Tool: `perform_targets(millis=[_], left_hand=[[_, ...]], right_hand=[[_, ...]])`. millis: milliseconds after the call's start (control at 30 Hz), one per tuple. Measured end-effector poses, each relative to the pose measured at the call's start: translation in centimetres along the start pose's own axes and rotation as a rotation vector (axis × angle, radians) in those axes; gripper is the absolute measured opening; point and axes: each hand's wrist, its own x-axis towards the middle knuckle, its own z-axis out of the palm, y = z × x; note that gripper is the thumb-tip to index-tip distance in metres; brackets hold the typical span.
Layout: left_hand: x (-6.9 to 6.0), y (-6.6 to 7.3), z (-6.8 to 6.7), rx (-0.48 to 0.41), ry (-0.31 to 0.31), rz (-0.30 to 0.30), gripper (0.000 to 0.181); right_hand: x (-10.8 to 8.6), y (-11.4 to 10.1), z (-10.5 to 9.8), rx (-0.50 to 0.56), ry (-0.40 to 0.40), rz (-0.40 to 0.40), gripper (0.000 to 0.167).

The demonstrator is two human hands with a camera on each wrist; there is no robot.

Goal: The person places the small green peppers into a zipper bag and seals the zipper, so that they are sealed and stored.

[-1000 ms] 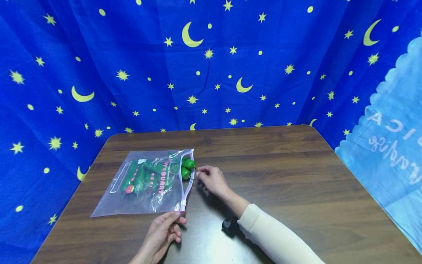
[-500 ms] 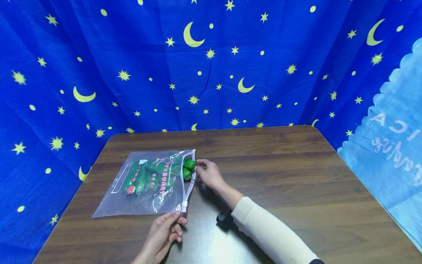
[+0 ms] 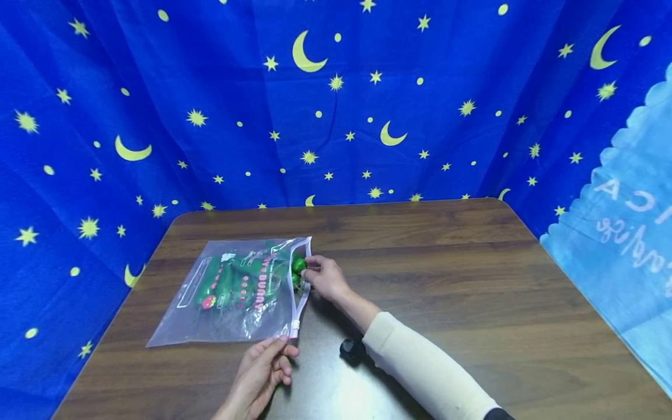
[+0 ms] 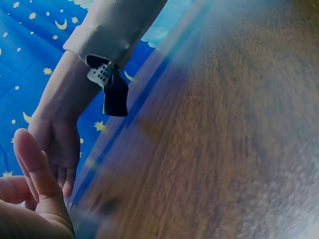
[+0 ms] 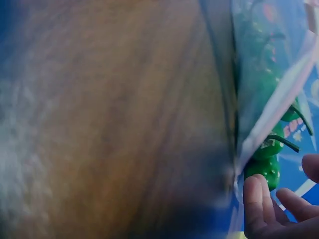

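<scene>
A clear zip bag (image 3: 178,324) with pink lettering lies flat on the left of the table, several green peppers inside it. My left hand (image 3: 257,373) pinches the bag's near corner, beside the white slider (image 3: 296,325). At the bag's part-open mouth, my right hand (image 3: 326,280) touches the stem ends of the outermost peppers (image 3: 299,265). In the right wrist view its extended fingers (image 5: 253,199) rest against a pepper (image 5: 269,172), with the thumb apart. The left wrist view shows the left thumb (image 4: 37,169) raised in front of the right hand; the bag is mostly hidden there.
The brown wooden table (image 3: 446,280) extends to the right of the bag. A blue curtain (image 3: 236,87) with moons and stars stands behind it, and a light blue cloth (image 3: 630,192) hangs at the right. A small black device (image 3: 350,352) sits under the right wrist.
My right hand has moved left into the bag's mouth, and the peppers there have shifted further inside. The left hand keeps its hold on the corner.
</scene>
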Motion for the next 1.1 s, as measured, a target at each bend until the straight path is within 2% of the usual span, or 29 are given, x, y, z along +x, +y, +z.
perform_targets(millis=[267, 467, 700, 833, 1100], left_hand=[[-0.1, 0.2, 0.2, 0.004, 0.002, -0.004, 0.018], [0.0, 0.1, 0.3, -0.005, 0.005, -0.003, 0.019], [0.0, -0.1, 0.2, -0.015, -0.004, -0.003, 0.019], [-0.1, 0.0, 0.1, -0.011, -0.014, -0.015, 0.02], [-0.1, 0.1, -0.1, -0.01, -0.026, -0.009, 0.018]], right_hand=[[0.3, -0.1, 0.7, -0.316, 0.037, -0.091, 0.046], [0.7, -0.2, 1.1, -0.405, 0.047, -0.117, 0.049], [0.7, -0.3, 1.6, -0.448, 0.041, -0.167, 0.046], [0.5, -0.4, 2.0, -0.439, 0.008, -0.189, 0.042], [0.3, -0.2, 2.4, -0.235, -0.09, -0.184, 0.026]])
